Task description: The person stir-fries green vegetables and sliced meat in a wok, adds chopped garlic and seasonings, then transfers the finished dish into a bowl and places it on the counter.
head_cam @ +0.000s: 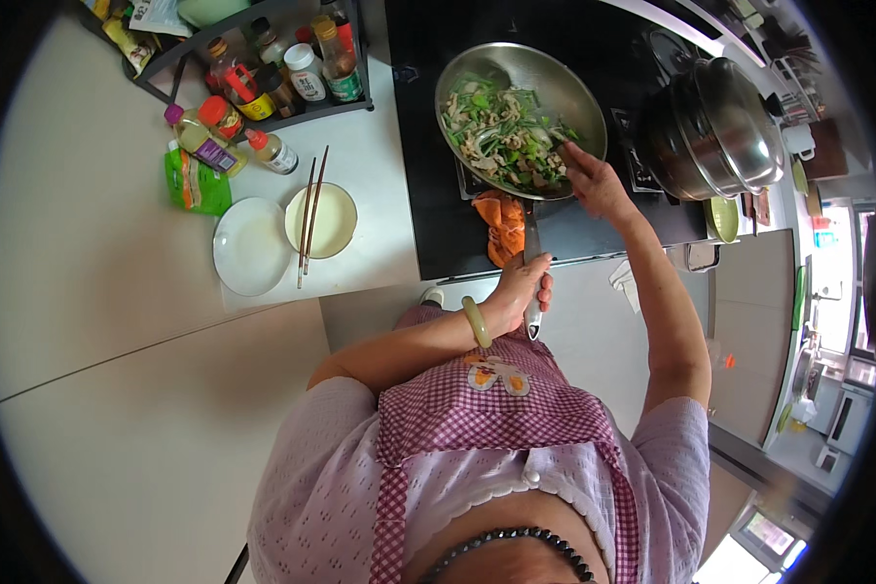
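My left hand (pixel 520 290) is wrapped around the handle (pixel 532 237) of a wide metal frying pan (pixel 584 95). In my right hand (pixel 597 182) is the brown handle of a cooking utensil (pixel 571 155), whose far end reaches into the food. Sliced meat and green vegetables (pixel 507 135) fill the near and left part of the pan, which sits tilted over the stove. An orange cloth (pixel 502 226) lies on the black cooktop (pixel 449 241) beside the pan handle.
A large lidded steamer pot (pixel 723 128) stands right of the pan. To the left, a white bowl (pixel 336 223) has chopsticks (pixel 312 212) across it, next to a white plate (pixel 252 244). Sauce bottles (pixel 306 73) crowd a dark rack (pixel 365 73). A green bowl (pixel 723 219) sits beyond the cooktop.
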### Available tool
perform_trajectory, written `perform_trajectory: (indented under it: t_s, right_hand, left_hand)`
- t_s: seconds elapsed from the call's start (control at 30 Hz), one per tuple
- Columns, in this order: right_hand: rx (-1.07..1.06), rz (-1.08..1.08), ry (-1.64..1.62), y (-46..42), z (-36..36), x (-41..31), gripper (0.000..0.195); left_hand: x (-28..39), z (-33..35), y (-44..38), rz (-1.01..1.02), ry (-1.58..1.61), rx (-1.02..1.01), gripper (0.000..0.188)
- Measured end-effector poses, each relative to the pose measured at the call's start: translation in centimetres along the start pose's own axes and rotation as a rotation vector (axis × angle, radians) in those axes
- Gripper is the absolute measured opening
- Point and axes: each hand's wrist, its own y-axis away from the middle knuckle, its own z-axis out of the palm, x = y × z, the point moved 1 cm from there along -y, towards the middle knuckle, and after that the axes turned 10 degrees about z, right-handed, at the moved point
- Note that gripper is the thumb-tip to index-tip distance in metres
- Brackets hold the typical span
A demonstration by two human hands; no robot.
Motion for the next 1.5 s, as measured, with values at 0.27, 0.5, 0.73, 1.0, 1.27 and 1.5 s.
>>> perform_trajectory:
  t_s: [0.27,0.5,0.73,1.0,1.27,1.5]
  right_hand:
    - [0.078,-0.248,0.469,14.9,-6.4,-3.3,0.051]
    - [0.205,-0.172,0.645,13.7,-2.6,-1.7,0.046]
    - [0.483,-0.461,0.338,6.7,-2.5,1.7,0.048]
    - [-0.018,0.280,-0.322,7.5,-1.4,2.1,0.051]
    - [0.078,0.101,-0.312,0.5,-1.5,1.8,0.052]
    - [-0.214,0.118,-0.105,5.3,-4.1,0.2,0.047]
  left_hand:
    - [0.0,-0.1,0.3,-0.007,0.025,0.016,0.018]
    - [0.0,0.1,0.3,-0.004,0.019,0.018,0.018]
    - [0.4,0.0,0.5,0.000,0.015,0.002,0.017]
    - [0.4,0.3,0.6,0.002,0.015,0.039,0.018]
    - [0.2,0.1,0.1,-0.021,-0.020,-0.003,0.018]
    - [0.7,0.3,0.4,-0.007,-0.021,0.019,0.017]
